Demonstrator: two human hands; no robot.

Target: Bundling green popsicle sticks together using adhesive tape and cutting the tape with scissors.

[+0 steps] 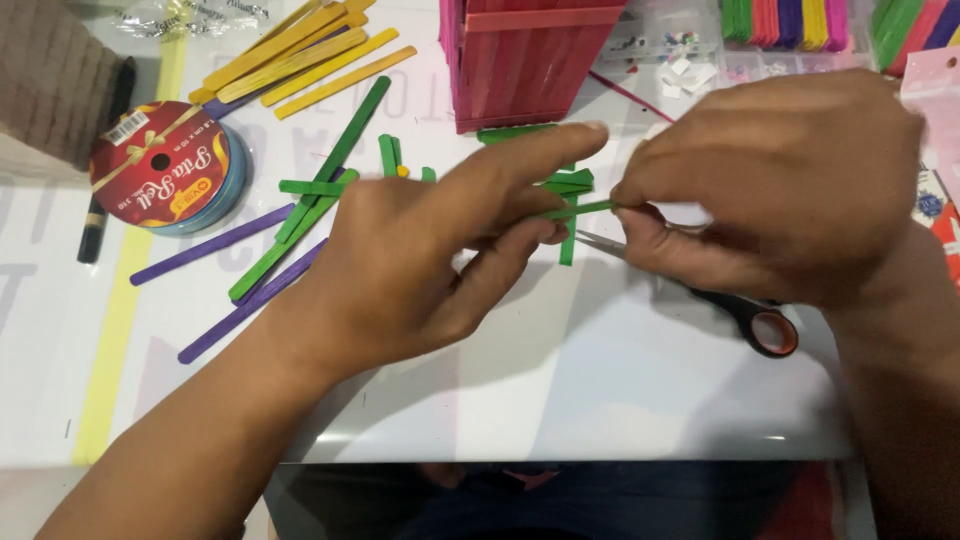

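Left hand [420, 250] and right hand [790, 180] both pinch one green stick [580, 209]; scissors [735, 310] lie at five o'clock, beneath the right hand.

round red-and-gold ribbon roll label [160, 165] at left, pink-edged packet [935, 95] at far right

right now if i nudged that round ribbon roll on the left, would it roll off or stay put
The ribbon roll lies flat on its round face, so a nudge would probably slide it, not roll it. It looks like wound ribbon, likely light. The table looks smooth and glossy, so it may skid easily toward the purple sticks.
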